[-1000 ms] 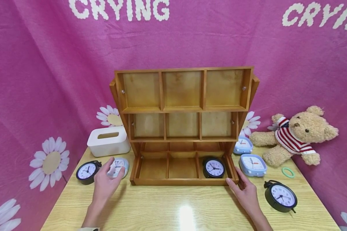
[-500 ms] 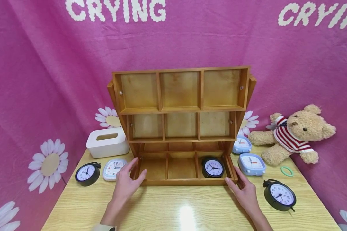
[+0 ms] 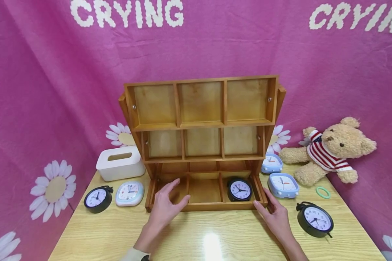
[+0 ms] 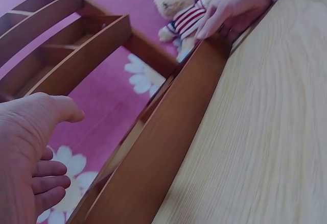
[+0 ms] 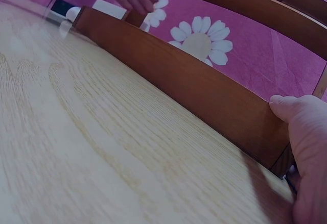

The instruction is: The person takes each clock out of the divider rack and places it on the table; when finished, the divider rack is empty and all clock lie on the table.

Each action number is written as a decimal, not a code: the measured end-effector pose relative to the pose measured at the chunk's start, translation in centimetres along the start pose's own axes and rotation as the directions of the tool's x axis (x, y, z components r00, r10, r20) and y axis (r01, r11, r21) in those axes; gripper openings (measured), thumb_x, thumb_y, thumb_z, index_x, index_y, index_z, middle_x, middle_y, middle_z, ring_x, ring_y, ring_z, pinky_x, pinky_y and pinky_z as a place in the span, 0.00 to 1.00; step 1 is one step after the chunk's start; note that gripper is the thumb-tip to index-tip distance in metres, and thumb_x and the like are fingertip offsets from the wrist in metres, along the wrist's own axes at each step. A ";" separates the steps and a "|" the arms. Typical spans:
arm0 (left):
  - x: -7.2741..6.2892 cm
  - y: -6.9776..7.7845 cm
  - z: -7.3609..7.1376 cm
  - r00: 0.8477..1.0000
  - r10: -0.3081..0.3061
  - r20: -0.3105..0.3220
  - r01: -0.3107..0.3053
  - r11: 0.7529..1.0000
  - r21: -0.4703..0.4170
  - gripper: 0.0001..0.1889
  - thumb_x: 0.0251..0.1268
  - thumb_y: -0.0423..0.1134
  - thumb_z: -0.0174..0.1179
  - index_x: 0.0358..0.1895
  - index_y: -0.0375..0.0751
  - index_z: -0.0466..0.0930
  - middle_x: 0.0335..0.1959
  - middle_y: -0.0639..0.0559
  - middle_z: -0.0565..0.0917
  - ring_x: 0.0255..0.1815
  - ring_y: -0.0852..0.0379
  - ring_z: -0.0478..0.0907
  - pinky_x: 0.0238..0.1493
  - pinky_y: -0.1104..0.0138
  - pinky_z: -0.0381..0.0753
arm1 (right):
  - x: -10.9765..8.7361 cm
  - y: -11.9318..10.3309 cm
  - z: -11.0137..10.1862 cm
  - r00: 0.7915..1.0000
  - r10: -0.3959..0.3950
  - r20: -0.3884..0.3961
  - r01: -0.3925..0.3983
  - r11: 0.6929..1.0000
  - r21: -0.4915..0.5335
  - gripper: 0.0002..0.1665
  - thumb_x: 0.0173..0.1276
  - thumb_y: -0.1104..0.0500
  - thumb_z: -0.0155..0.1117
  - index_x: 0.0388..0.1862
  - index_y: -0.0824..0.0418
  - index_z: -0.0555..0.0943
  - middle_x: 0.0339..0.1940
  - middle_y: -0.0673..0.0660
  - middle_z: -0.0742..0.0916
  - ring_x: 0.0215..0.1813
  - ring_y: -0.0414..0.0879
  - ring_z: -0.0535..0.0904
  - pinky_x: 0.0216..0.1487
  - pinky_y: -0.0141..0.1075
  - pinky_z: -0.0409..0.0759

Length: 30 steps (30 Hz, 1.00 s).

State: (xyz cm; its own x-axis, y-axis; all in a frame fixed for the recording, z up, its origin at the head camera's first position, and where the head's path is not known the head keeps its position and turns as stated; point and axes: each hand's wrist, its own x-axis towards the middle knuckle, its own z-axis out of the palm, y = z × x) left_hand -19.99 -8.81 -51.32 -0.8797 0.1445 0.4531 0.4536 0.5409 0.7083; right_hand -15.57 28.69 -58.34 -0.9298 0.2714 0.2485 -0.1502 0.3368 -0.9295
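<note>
A three-tier wooden organizer box [image 3: 200, 145] stands unfolded, its upper trays raised behind the bottom one. In the bottom tray's right compartment sits a round black alarm clock [image 3: 240, 190]. My left hand [image 3: 166, 206] hovers over the left compartment and front wall, thumb and fingers spread, holding nothing. The left wrist view shows that hand apart from the wood. At the front right corner my right hand [image 3: 276, 217] grips the bottom tray, thumb on the front edge and fingers along the side. In the right wrist view its thumb [image 5: 286, 106] rests on the corner.
Left of the box lie a white-blue clock [image 3: 129, 193], a black alarm clock [image 3: 98, 199] and a white tissue box [image 3: 121, 168]. On the right are two blue clocks [image 3: 283, 185], another black alarm clock [image 3: 315, 219], a green ring [image 3: 323, 193] and a teddy bear [image 3: 333, 150].
My left hand has moved right, from over the white-blue clock to in front of the bottom tray's left compartment. My right hand stays at the corner. The view has shifted slightly.
</note>
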 end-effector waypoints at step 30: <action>3.3 6.8 12.7 0.936 0.092 0.341 -0.059 0.992 -0.108 0.35 0.64 0.46 0.74 0.70 0.31 0.76 0.63 0.38 0.83 0.62 0.46 0.82 0.60 0.60 0.85 | -0.3 -0.4 0.1 1.000 -0.013 -0.010 0.013 0.999 -0.037 0.38 0.71 0.60 0.74 0.77 0.64 0.72 0.68 0.71 0.80 0.59 0.28 0.76 0.54 0.15 0.75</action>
State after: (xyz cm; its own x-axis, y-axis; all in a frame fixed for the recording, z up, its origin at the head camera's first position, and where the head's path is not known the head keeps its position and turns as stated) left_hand -21.59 5.87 -51.87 -0.8298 0.4677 0.3046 0.5171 0.4390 0.7348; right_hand -15.29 28.42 -58.08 -0.9244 0.2760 0.2633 -0.1494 0.3733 -0.9156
